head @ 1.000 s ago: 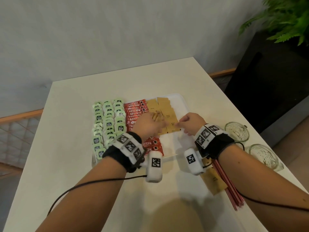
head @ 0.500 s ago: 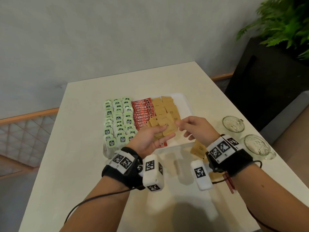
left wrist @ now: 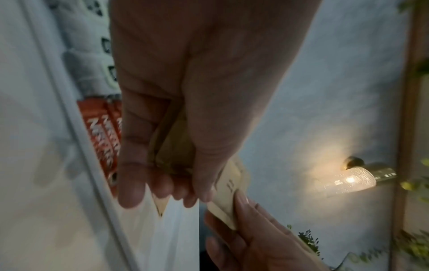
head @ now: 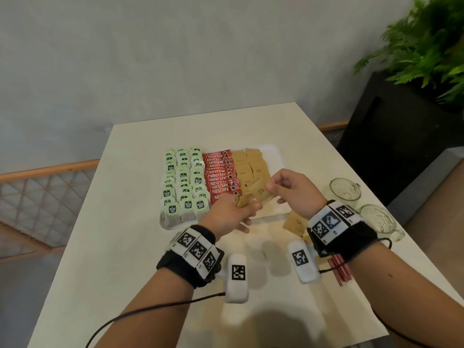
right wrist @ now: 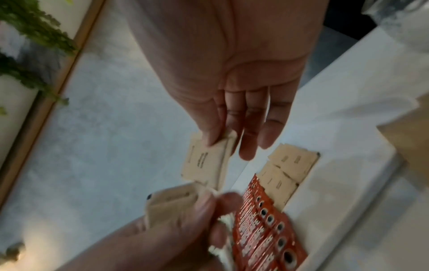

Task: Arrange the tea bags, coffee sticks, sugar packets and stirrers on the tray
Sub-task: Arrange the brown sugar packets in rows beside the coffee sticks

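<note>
With tea bags (head: 184, 183) and coffee sticks (head: 221, 175) already rowed on the tray (head: 277, 153) at frame centre, our left hand (head: 229, 213) grips spare sugar packets (head: 244, 199), our right hand (head: 292, 190) pinches one, and stirrers (head: 339, 271) wait at lower right.

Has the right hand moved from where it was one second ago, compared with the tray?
Yes. The right hand has lifted off the tray and now pinches one sugar packet above it.
</note>
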